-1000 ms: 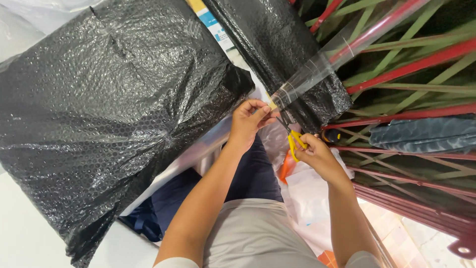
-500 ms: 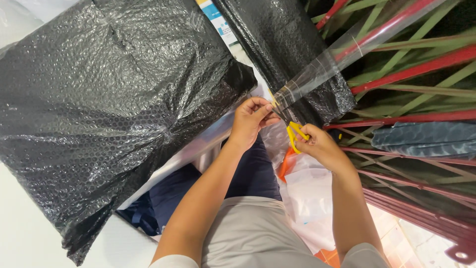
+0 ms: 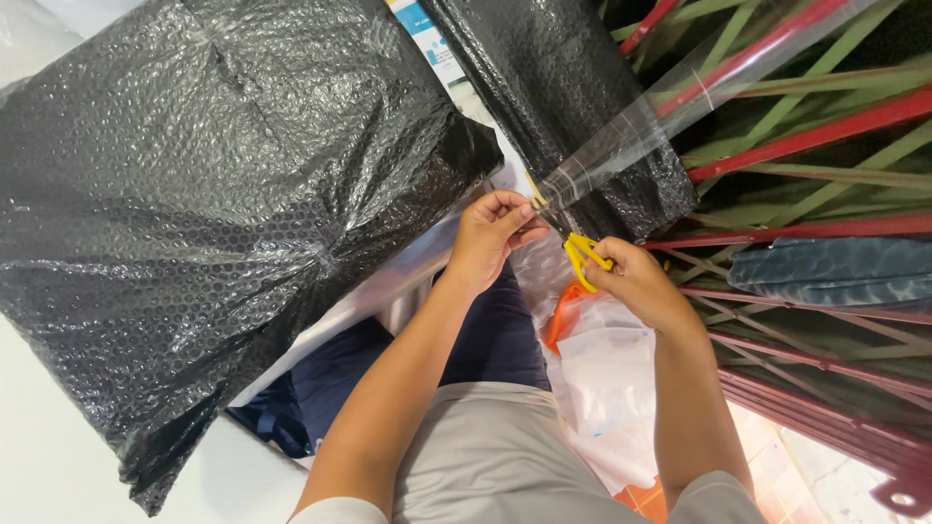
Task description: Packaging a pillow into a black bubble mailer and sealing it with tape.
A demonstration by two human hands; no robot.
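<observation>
Fig.: My left hand (image 3: 495,233) pinches the free end of the clear tape (image 3: 660,121), keeping it taut w/ the strip running up-right. My right hand (image 3: 636,281) grips yellow scissors (image 3: 581,254), blades at the tape beside my left fingertips. Black bubble-wrapped parcel (image 3: 214,213) lies left, a second wrapped bundle (image 3: 573,97) behind the tape.

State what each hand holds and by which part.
Left hand pinches the near end of the clear, stretched adhesive tape strip. Right hand grips the yellow-handled scissors by the handle loops.
</observation>
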